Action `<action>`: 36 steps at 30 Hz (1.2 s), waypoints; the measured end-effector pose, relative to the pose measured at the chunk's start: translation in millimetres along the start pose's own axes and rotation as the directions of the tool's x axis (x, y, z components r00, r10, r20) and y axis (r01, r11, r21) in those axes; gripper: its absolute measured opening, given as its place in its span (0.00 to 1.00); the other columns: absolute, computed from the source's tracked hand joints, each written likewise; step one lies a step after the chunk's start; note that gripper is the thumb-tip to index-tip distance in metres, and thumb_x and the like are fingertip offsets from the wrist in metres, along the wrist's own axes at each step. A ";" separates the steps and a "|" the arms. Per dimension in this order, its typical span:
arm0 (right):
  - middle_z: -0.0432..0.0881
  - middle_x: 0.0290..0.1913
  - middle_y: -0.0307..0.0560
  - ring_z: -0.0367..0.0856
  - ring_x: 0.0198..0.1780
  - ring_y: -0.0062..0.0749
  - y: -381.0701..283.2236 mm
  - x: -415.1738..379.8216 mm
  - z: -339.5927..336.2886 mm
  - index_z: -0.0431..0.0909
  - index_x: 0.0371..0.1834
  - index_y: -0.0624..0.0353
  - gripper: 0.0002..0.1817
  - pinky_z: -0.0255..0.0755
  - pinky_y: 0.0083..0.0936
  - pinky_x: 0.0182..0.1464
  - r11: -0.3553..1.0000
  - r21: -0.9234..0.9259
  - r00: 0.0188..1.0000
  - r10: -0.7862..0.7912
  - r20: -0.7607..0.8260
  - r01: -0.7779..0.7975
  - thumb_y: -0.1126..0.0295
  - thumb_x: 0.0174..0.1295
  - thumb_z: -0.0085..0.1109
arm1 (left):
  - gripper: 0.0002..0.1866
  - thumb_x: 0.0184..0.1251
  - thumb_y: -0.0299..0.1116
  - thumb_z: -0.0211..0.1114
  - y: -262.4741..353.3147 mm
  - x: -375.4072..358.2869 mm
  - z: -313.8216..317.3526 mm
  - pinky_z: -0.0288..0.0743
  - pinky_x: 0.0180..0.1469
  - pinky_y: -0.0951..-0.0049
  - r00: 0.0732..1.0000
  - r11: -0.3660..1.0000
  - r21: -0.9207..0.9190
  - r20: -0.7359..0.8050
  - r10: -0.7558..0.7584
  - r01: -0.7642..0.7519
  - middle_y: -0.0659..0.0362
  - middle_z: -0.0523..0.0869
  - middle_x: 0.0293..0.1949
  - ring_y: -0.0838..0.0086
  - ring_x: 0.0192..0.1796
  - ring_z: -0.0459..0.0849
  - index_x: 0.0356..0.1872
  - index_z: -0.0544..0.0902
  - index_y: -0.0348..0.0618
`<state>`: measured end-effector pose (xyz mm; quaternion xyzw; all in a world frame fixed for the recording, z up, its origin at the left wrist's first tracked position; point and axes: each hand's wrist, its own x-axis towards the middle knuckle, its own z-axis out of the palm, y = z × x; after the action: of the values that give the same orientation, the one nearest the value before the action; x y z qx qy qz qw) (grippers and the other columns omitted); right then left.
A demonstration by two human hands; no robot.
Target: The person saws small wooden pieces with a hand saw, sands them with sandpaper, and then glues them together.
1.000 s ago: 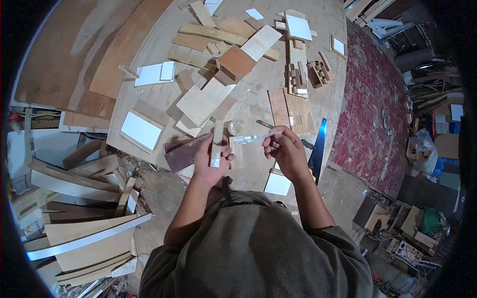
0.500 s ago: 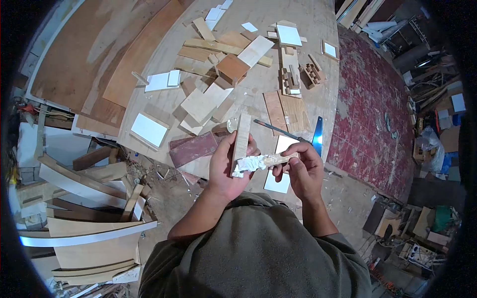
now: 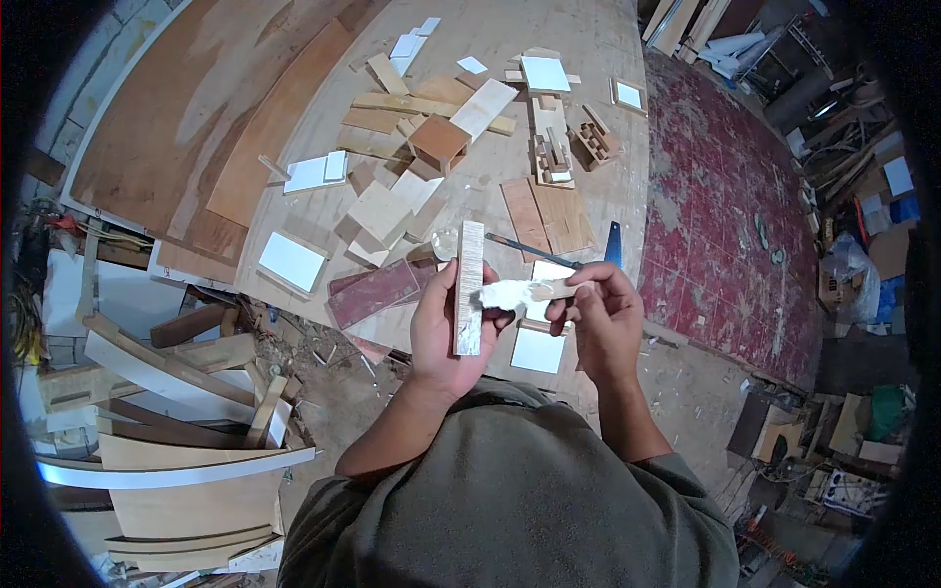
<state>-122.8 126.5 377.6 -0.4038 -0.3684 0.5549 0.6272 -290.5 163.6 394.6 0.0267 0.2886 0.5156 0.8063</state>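
the work in hand appears to be the application of a white, paste-like material to a wooden strip. my left hand (image 3: 438, 331) grips the strip (image 3: 470, 279), fingers closed around its lower half, with the strip nearly upright in view and its long, narrow face exposed. white marks show near the lower end of that face. my right hand (image 3: 610, 323) pinches a small flat stick (image 3: 559, 290) between thumb and fingertips; its far end carries a lump of white paste (image 3: 508, 294). the lump sits at the right edge of the strip; i cannot tell how firmly it presses. both pieces are above the table (image 3: 321, 216), near its edge. a round clear container (image 3: 445, 244) stands just beyond my left fingers, and a thin dark tool (image 3: 529, 249) lies between it and my right hand. as i judge it, the next move calls for a steady left grip, a low stick angle and light, even pressure along the face, keeping the lump off my fingers.
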 end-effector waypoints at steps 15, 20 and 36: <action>0.85 0.32 0.53 0.83 0.28 0.29 -13.4 -18.0 -1.3 0.74 0.45 0.67 0.06 0.80 0.25 0.30 0.993 -0.114 0.980 0.014 0.198 0.009 0.80 0.69 0.49 | 0.16 0.78 0.44 0.51 -20.0 -6.1 -22.3 0.70 0.46 0.70 0.865 0.993 -0.084 0.500 -0.033 0.087 0.60 0.81 0.36 0.75 0.40 0.77 0.46 0.78 0.42; 0.84 0.31 0.52 0.82 0.26 0.27 -17.0 -17.6 -11.0 0.73 0.43 0.66 0.04 0.78 0.24 0.28 0.998 -0.051 0.986 -0.014 0.167 0.023 0.80 0.68 0.50 | 0.17 0.77 0.46 0.51 -22.5 -9.2 -25.4 0.68 0.43 0.70 0.974 0.995 -0.082 0.223 -0.045 0.065 0.60 0.78 0.32 0.73 0.36 0.73 0.43 0.79 0.42; 0.85 0.31 0.52 0.81 0.25 0.25 -21.9 -15.4 -14.1 0.74 0.42 0.66 0.05 0.76 0.21 0.27 0.998 -0.060 0.978 -0.022 0.207 0.036 0.82 0.67 0.50 | 0.19 0.76 0.46 0.53 -22.3 -18.9 -14.8 0.69 0.44 0.68 0.966 0.991 -0.097 0.251 -0.066 0.093 0.59 0.76 0.29 0.72 0.35 0.71 0.42 0.79 0.37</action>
<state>-102.9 108.6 391.7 -0.3585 -0.4549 0.5725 0.5804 -285.3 133.4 383.1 0.0356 0.1586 0.4904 0.8562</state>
